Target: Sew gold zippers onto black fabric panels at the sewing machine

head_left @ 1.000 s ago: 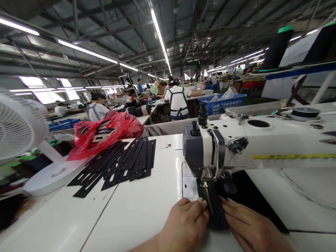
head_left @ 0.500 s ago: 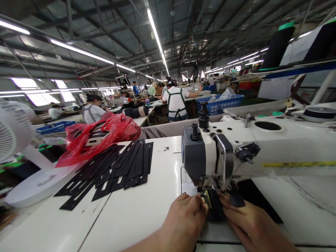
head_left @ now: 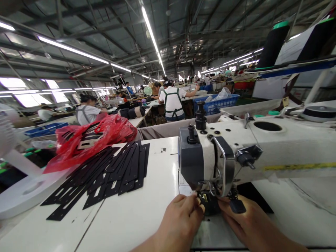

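Under the head of a white sewing machine [head_left: 296, 147] lies a black fabric piece [head_left: 212, 207] with a short row of gold zipper teeth. Its far end is hidden by the presser foot area. On its left edge, my left hand [head_left: 182, 218] is closed, thumb and fingers pinching it. My right hand [head_left: 249, 218] rests along the right edge with its fingers bent together; a dark knob [head_left: 237, 205] covers part of them, and their grip is hard to make out. A larger black panel [head_left: 256, 197] extends behind the right hand.
Several black strips with slots [head_left: 123, 175] lie fanned on the white table [head_left: 147, 217]. Beyond them are a red plastic bag [head_left: 112, 129] and a white fan [head_left: 18, 168]. A blue crate [head_left: 223, 104] and co-workers [head_left: 172, 101] are farther back. Thread cones [head_left: 274, 45] stand upper right.
The black piece has gone farther under the machine head, and fewer gold teeth show. Both hands have followed it slightly forward. The whole view has shifted a little.
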`<state>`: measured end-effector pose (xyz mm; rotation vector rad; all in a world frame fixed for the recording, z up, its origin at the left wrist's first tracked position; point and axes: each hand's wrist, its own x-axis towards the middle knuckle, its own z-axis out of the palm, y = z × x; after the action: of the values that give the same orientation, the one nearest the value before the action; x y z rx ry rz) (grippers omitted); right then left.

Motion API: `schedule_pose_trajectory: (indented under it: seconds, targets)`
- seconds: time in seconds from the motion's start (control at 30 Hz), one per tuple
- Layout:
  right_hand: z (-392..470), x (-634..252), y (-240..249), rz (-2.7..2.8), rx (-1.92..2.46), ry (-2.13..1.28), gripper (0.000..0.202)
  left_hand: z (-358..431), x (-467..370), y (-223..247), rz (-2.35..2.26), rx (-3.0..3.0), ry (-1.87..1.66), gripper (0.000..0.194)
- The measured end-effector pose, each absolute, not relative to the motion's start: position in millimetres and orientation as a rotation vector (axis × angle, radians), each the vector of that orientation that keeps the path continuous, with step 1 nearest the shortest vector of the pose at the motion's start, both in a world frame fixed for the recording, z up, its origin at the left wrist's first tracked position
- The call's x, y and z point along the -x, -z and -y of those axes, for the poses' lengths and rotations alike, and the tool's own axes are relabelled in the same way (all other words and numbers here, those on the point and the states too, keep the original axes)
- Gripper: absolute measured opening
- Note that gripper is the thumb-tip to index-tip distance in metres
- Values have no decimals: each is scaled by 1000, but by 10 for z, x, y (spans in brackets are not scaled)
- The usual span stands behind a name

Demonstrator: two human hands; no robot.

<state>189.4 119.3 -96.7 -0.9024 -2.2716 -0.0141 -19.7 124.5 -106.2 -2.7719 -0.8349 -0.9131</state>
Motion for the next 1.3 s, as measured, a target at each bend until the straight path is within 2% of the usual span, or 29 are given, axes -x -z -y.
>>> schedule_pose_trajectory:
  seconds: [0.2, 0.43, 1.3]
  targets:
    - [-1227, -1884, 970, 2243, 932, -4, 31, -1258, 162, 1045, 886, 2747, 968, 22]
    - [-1265, -1897, 1033, 2225, 982, -8, 30, -1268, 160, 1031, 1000, 2793, 890, 8]
    - [-1301, -1940, 1068, 2293, 1056, -54, 26, -1279, 158, 1025, 984, 2794, 828, 11]
